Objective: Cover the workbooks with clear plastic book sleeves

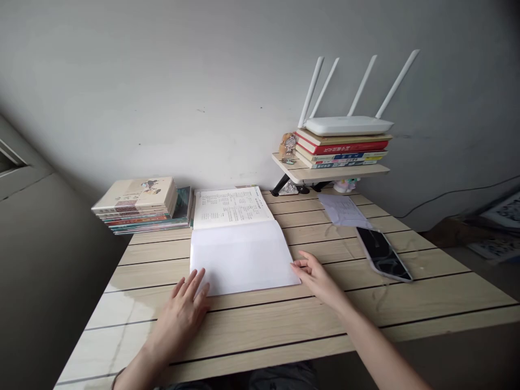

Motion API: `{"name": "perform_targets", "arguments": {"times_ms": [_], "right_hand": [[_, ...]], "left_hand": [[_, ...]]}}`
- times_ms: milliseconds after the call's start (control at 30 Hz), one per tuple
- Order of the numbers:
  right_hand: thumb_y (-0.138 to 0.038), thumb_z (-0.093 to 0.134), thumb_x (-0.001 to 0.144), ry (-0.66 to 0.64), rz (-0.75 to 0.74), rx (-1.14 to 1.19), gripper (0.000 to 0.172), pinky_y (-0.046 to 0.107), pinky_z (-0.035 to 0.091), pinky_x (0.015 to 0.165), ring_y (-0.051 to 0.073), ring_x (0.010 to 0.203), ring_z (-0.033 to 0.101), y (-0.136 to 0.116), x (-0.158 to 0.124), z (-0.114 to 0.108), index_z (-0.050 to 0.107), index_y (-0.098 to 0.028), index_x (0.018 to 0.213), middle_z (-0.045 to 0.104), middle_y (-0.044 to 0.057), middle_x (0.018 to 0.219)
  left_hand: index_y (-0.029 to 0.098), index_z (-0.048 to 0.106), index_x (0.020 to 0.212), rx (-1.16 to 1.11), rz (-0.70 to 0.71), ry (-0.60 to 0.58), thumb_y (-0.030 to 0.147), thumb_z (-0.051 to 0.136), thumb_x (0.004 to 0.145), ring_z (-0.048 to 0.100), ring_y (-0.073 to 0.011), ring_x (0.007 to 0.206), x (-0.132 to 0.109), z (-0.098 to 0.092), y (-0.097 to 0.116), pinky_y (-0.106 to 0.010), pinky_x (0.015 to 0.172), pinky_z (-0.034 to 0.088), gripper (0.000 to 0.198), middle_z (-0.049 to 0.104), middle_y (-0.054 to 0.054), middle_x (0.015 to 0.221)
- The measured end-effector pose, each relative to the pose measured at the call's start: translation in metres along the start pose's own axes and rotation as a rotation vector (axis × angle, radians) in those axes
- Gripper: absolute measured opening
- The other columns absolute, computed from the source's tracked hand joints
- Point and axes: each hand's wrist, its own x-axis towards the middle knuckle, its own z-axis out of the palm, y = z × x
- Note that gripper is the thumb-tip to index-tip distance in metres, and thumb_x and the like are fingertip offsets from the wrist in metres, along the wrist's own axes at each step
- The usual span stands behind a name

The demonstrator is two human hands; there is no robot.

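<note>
A book lies open on the wooden table, its printed page [231, 208] towards the wall. White blank paper [244, 257] covers the near half; whether it is a loose sheet or part of the book, I cannot tell. My left hand [187, 303] rests flat with its fingers spread, fingertips on the near left corner of the white paper. At the paper's right edge is my right hand [314, 276], thumb and a finger closed together on that edge while another finger stretches out beyond it.
A stack of books [136, 203] stands at the back left. At the back right, a small raised shelf [341, 173] carries several books [345, 149] under a white router [349, 125]. A phone [384, 253] and a folded paper [343, 210] lie on the table's [260, 325] right side.
</note>
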Motion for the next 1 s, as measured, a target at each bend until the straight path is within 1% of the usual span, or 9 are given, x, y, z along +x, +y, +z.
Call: {"name": "perform_targets", "arguments": {"times_ms": [167, 300, 400, 533, 700, 767, 867, 933, 1000], "right_hand": [[-0.042, 0.062, 0.073, -0.106, 0.049, 0.1, 0.068, 0.028, 0.048, 0.057, 0.014, 0.058, 0.056, -0.026, 0.006, -0.004, 0.043, -0.018, 0.134, 0.057, -0.004, 0.064], [-0.046, 0.068, 0.069, -0.187, 0.109, 0.347, 0.043, 0.031, 0.049, 0.072, 0.021, 0.085, 0.062, -0.045, 0.008, -0.019, 0.069, -0.023, 0.105, 0.07, 0.004, 0.091], [-0.048, 0.069, 0.066, -0.219, 0.094, 0.525, 0.035, 0.032, 0.05, 0.07, 0.024, 0.093, 0.06, -0.052, 0.014, -0.028, 0.075, -0.022, 0.089, 0.069, 0.008, 0.105], [-0.046, 0.074, 0.063, -0.223, -0.064, 0.457, 0.042, 0.03, 0.049, 0.066, 0.02, 0.08, 0.061, -0.068, 0.035, -0.031, 0.072, -0.021, 0.096, 0.07, 0.007, 0.096], [-0.058, 0.064, 0.07, 0.058, -0.315, 0.148, 0.042, 0.025, 0.04, 0.053, 0.012, 0.053, 0.049, -0.111, 0.096, -0.014, 0.065, -0.017, 0.077, 0.059, 0.0, 0.059], [-0.06, 0.058, 0.074, 0.17, -0.392, 0.048, 0.044, 0.024, 0.037, 0.053, 0.012, 0.053, 0.047, -0.126, 0.127, -0.002, 0.062, -0.017, 0.072, 0.056, -0.001, 0.056], [-0.054, 0.047, 0.083, 0.261, -0.329, -0.14, 0.041, 0.025, 0.039, 0.057, 0.015, 0.058, 0.052, -0.137, 0.171, 0.021, 0.061, -0.016, 0.078, 0.06, 0.001, 0.062], [-0.045, 0.041, 0.087, 0.269, -0.216, -0.273, 0.038, 0.027, 0.042, 0.063, 0.018, 0.067, 0.058, -0.137, 0.193, 0.035, 0.06, -0.014, 0.096, 0.065, 0.005, 0.074], [-0.038, 0.04, 0.088, 0.252, -0.127, -0.355, 0.04, 0.028, 0.044, 0.072, 0.02, 0.083, 0.061, -0.13, 0.207, 0.048, 0.053, -0.011, 0.116, 0.066, 0.009, 0.09]], "left_hand": [[0.018, 0.05, 0.13, 0.094, 0.139, 0.067, 0.025, 0.043, 0.092, 0.048, -0.027, 0.125, 0.003, -0.001, 0.0, -0.042, 0.1, 0.043, 0.039, 0.053, -0.012, 0.134], [0.015, 0.053, 0.126, 0.127, 0.229, 0.223, 0.011, 0.041, 0.09, 0.055, -0.0246, 0.117, 0.003, -0.007, -0.009, -0.038, 0.096, 0.045, 0.038, 0.06, -0.011, 0.126], [0.015, 0.058, 0.118, 0.111, 0.184, 0.345, 0.008, 0.041, 0.089, 0.062, -0.0214, 0.106, 0.013, -0.022, -0.02, -0.037, 0.093, 0.045, 0.035, 0.067, -0.009, 0.115], [0.016, 0.061, 0.11, 0.116, 0.094, 0.517, 0.007, 0.044, 0.087, 0.066, -0.0181, 0.089, 0.054, -0.054, -0.041, -0.034, 0.084, 0.048, 0.03, 0.072, -0.007, 0.096], [0.018, 0.066, 0.098, 0.142, -0.117, 0.605, 0.015, 0.044, 0.089, 0.064, -0.0176, 0.074, 0.139, -0.082, -0.078, -0.031, 0.074, 0.047, 0.023, 0.071, -0.006, 0.084], [0.017, 0.064, 0.106, 0.157, -0.25, 0.633, 0.019, 0.043, 0.091, 0.064, -0.0218, 0.086, 0.168, -0.079, -0.085, -0.038, 0.085, 0.044, 0.027, 0.07, -0.01, 0.091], [0.015, 0.052, 0.127, 0.173, -0.407, 0.628, 0.019, 0.039, 0.091, 0.047, -0.03, 0.122, 0.189, -0.055, -0.08, -0.05, 0.104, 0.029, 0.039, 0.053, -0.018, 0.13], [0.013, 0.049, 0.131, 0.121, -0.337, 0.489, 0.022, 0.037, 0.092, 0.035, -0.0297, 0.133, 0.19, -0.029, -0.069, -0.05, 0.109, 0.021, 0.042, 0.042, -0.019, 0.142], [0.016, 0.047, 0.133, 0.038, -0.206, 0.251, 0.028, 0.038, 0.092, 0.025, -0.029, 0.138, 0.185, -0.002, -0.059, -0.05, 0.111, 0.019, 0.044, 0.034, -0.015, 0.148]]}}
